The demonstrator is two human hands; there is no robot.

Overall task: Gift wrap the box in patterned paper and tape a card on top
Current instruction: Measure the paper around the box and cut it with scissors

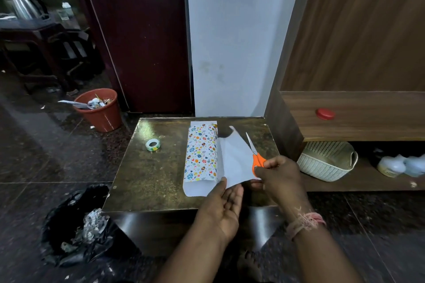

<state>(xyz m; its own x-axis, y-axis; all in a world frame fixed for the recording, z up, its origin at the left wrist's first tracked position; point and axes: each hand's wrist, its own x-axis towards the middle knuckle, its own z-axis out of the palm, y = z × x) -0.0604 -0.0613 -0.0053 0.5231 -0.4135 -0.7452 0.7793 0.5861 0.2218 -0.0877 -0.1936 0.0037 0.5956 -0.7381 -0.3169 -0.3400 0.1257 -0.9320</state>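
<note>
Box (201,153) hidden under patterned paper; right grip (279,173) clenches scissors (255,156), left grip (226,202) released.

**Colours on my table**

My wrapping paper (202,153) is white with small eggs, hearts and leaves in blue, orange, red and yellow; its flap's underside is plain white. My scissors (257,156) have orange handles. The table (149,167) is mottled brown-gold.
</note>
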